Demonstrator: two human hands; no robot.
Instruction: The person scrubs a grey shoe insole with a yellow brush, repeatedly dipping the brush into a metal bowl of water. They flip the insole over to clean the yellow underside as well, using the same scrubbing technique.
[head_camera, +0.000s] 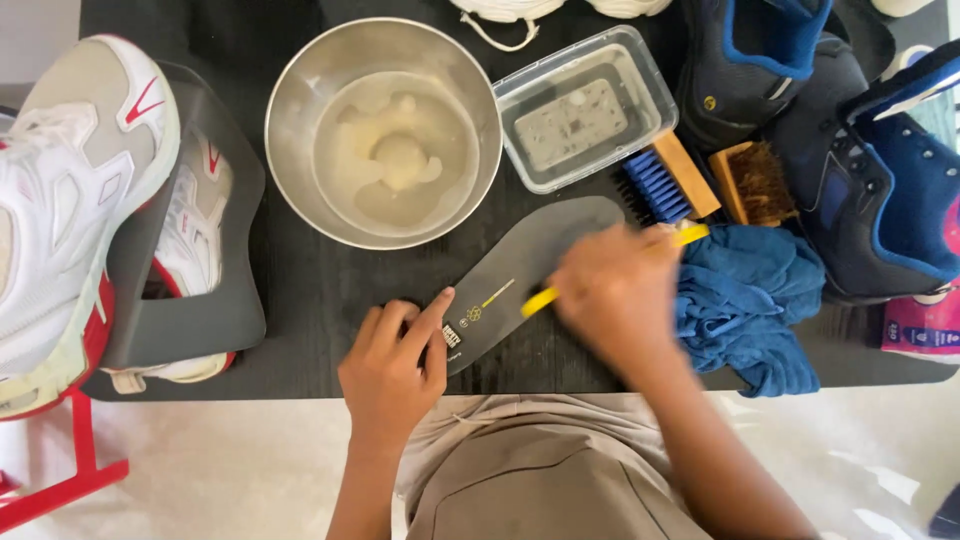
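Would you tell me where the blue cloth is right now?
In the head view, the blue cloth lies crumpled on the dark table, just right of the right hand, below the blue-bristled brush.

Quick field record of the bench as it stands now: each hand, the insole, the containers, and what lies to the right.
left hand: presses down the near end of the insole
right hand: blurred, grips a yellow brush over the insole
insole: grey, flat on the black table, angled toward the tub
bowl: metal, holds cloudy liquid
tub: clear plastic, holds liquid
right side: blue cloth, blue-bristle brush, brown-bristle brush, dark blue shoes
left side: white and red sneakers
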